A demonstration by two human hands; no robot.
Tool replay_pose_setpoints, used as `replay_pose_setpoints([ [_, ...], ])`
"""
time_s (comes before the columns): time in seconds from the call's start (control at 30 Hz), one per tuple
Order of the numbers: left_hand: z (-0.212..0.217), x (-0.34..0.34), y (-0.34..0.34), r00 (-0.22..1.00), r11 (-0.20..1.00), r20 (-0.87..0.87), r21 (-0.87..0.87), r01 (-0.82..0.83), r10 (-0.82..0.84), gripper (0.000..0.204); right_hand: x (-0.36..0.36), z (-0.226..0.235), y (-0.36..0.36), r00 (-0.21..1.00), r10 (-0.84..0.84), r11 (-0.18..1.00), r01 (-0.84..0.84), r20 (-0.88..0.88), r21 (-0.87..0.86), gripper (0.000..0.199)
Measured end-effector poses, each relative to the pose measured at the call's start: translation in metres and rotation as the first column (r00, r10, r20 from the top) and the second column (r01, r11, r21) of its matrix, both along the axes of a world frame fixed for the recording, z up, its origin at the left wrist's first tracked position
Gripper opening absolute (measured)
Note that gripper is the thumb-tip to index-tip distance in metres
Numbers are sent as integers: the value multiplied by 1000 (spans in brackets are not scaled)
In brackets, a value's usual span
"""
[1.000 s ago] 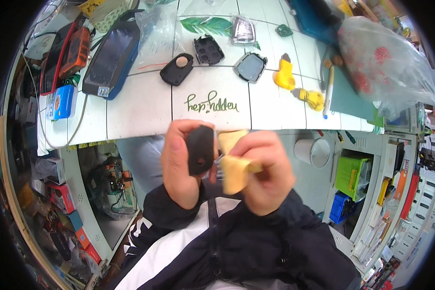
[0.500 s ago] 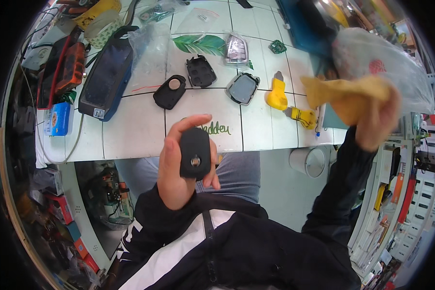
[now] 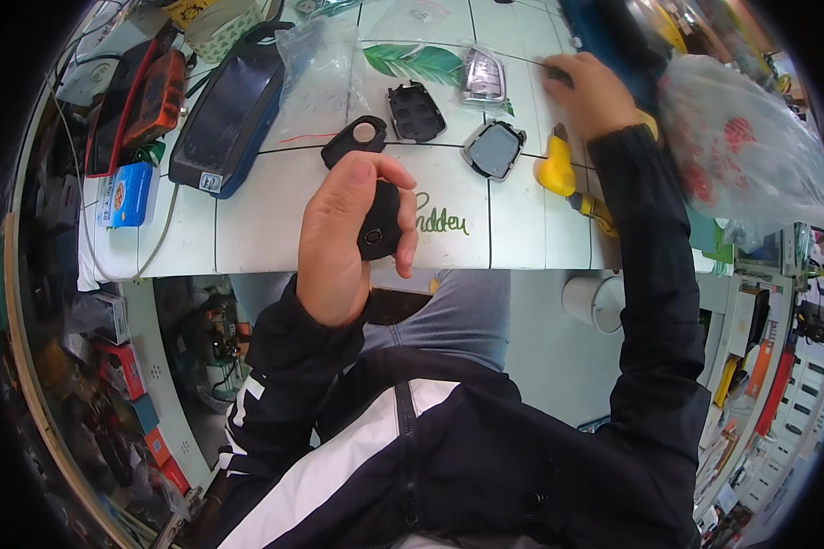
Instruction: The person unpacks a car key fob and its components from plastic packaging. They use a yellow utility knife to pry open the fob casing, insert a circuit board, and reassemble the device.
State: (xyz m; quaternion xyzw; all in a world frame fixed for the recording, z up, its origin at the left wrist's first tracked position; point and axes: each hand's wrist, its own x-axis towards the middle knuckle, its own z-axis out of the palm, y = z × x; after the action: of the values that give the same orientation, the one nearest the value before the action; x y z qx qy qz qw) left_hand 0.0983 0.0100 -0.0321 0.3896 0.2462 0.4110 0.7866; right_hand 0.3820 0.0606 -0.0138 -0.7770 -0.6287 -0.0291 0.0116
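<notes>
One black shell (image 3: 384, 212), long axis fore-aft, hole (image 3: 374, 236) bodyward; left fingers (image 3: 407, 221) clamped round it; right fingers (image 3: 566, 62) unclear.

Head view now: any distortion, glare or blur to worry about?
Head view: strong fisheye, black corners, wooden strip at far left bowed; head view: pale highlights on the right-side plastic bag; head view: black fob in the left hand readable but partly covered, dark item at the right hand too indistinct to identify.
</notes>
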Motion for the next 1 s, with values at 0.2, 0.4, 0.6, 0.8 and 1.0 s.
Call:
replay_pose_setpoints([
  [0.2,5,4,3,990,993,-139,115,1,15,25,27,14,-22,943,184,924,-71,-276,375,20],
  [0.4,13,19,2,958,983,-272,136,125,-84,29,-38,44,-79,343,333,937,-223,-878,268,23],
  [0.6,13,26,-1,968,993,-230,42,112,-100,15,-77,31,-101,98,191,981,-17,-977,191,22],
  [0.8,12,15,1,932,973,-327,113,201,-155,14,-90,20,-122,192,190,981,7,-963,195,15],
  [1.0,20,5,6,833,911,-479,146,386,-276,11,-102,11,-141,340,222,973,-8,-914,233,23],
])
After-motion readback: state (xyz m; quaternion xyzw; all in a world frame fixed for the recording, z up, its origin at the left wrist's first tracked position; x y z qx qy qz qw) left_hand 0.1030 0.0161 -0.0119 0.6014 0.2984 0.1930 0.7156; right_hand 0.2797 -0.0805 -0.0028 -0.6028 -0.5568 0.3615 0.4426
